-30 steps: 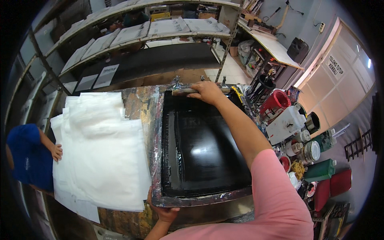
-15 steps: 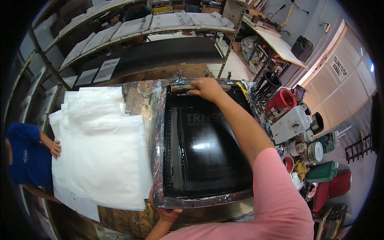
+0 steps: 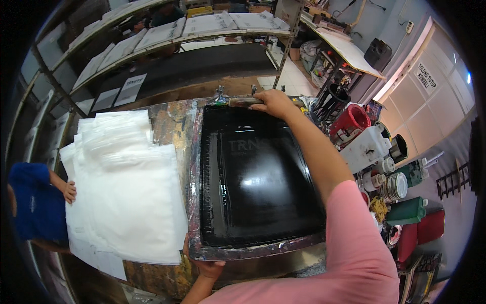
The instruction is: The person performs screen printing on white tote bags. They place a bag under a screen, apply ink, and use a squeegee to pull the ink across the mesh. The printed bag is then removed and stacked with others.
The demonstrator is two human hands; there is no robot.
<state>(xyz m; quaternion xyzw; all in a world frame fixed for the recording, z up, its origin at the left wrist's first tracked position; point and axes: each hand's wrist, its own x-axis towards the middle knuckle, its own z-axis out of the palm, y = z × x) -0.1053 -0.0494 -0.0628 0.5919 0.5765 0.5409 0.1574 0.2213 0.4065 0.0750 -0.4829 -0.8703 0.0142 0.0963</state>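
A screen-printing frame [image 3: 192,207] with a dark, ink-stained rim lies in front of me, hinged by clamps at its far edge. Its mesh [image 3: 258,202] is glossy with black ink, and faint lettering shows near the far end. My right hand [image 3: 277,104] is closed round the wooden handle of a squeegee [image 3: 244,102] at that far end; the blade is hidden. At the near left corner, my left hand [image 3: 210,268] grips the rim, thumb showing below and the other fingers mostly hidden. The near side looks slightly raised off the table.
White sheets [image 3: 126,197] are piled to the left, where another person's hand [image 3: 69,192] rests on their edge. Ink pots, a red bucket [image 3: 353,119] and bottles crowd the right side. Beyond stand a rack [image 3: 243,31] holding printed sheets and a long black surface [image 3: 202,66].
The frame's near side has come up slightly, with my left hand on it. My right hand and the squeegee have shifted a little farther away, toward the far rim.
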